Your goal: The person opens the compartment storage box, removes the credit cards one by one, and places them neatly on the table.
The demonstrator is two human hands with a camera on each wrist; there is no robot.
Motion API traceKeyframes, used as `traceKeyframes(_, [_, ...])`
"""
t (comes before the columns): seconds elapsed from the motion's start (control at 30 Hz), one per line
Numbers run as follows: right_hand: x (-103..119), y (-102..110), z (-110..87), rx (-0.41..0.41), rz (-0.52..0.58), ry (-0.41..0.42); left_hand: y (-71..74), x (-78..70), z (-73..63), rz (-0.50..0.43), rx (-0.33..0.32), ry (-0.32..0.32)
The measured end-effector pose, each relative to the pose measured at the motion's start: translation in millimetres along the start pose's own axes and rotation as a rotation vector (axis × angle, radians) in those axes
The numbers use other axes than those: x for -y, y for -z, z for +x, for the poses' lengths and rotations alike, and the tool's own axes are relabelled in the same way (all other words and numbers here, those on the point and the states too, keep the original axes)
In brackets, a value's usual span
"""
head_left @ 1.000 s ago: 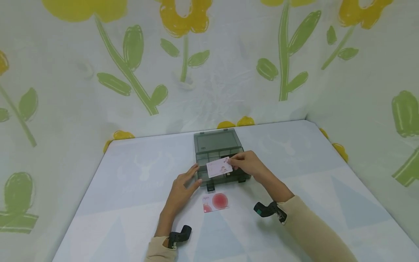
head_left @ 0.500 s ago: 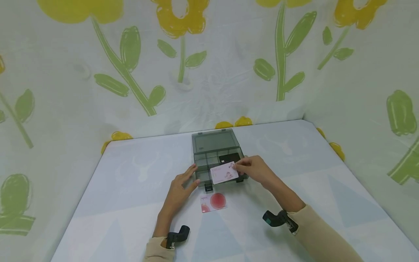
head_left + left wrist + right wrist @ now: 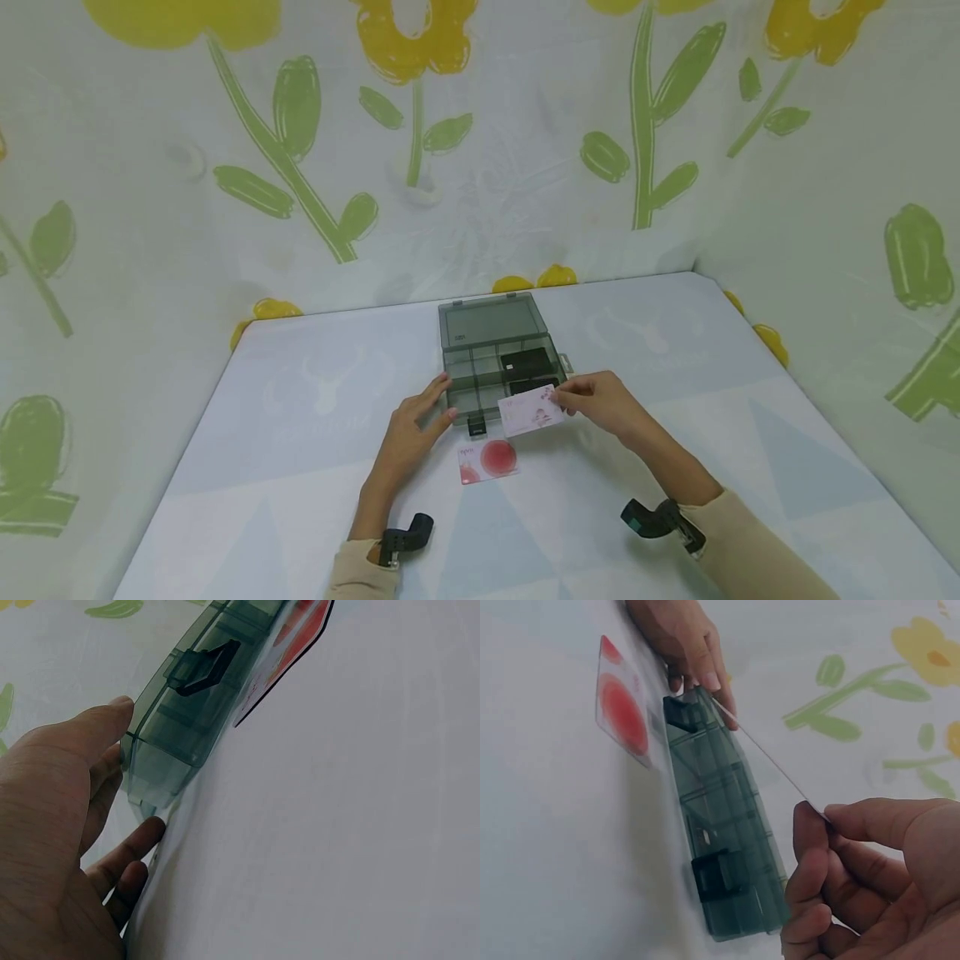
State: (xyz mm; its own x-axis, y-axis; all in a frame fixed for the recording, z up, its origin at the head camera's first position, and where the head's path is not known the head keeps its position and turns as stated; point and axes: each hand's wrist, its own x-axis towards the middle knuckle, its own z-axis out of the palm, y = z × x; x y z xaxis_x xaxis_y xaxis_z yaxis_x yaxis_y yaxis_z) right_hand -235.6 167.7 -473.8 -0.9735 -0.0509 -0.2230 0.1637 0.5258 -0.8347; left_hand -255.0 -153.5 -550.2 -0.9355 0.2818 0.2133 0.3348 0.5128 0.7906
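Pinching the pale card point(image 3: 528, 411) by one end in the right hand point(image 3: 602, 406), above the case point(image 3: 491, 322) toward the far edge of the table point(image 3: 315, 467); resting the left hand point(image 3: 407, 429), fingers apart, against the case. Could swivel or drop from so slight a hold.

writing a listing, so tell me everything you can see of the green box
The box looks like see-through grey-green plastic, rectangular, split by dividers into compartments. Its lid is open, folded back on the far side. Dark latches show along the near edge. Black items lie in compartments toward the right. It sits on the table; the left hand touches its left end, and a held card hides part of its near side.
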Motion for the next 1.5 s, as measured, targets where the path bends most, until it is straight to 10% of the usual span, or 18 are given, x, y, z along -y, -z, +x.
traceKeyframes(0.67, [-38.1,-5.9,-19.4,0.055,0.036,-0.013,1.3,-1.0,0.4,0.009,0.006,0.019])
traceKeyframes(1.5, [-43.7,-17.9,-22.1,-0.069,-0.147,0.006,0.6,-0.3,0.7,0.011,0.003,0.034])
